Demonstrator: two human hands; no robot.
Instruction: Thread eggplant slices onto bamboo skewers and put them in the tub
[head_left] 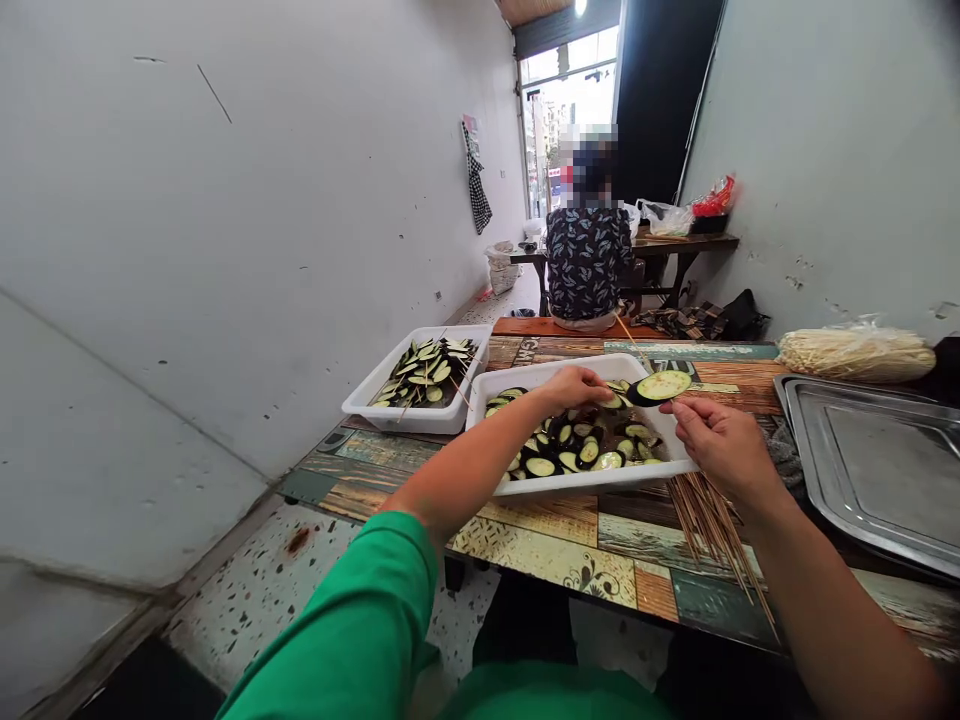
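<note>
Over the right side of a white tub (577, 486), my right hand (720, 440) is closed on a bamboo skewer (628, 338). An oval eggplant slice (664, 384) with dark skin is on the skewer, just above my fingers. My left hand (576, 388) reaches across the tub, its fingers pinched at another eggplant slice (613, 401). Many cut eggplant slices (540, 466) lie in liquid in the tub below both hands. A bundle of loose bamboo skewers (709, 525) rests on the table beside the tub, under my right wrist.
A second white tub (409, 424) holds skewered eggplant slices (431, 372) to the left. Stacked metal trays (885, 470) and a bag of pale skewers (855, 350) lie right on the patterned table (540, 548). A person (589, 260) sits beyond, back turned.
</note>
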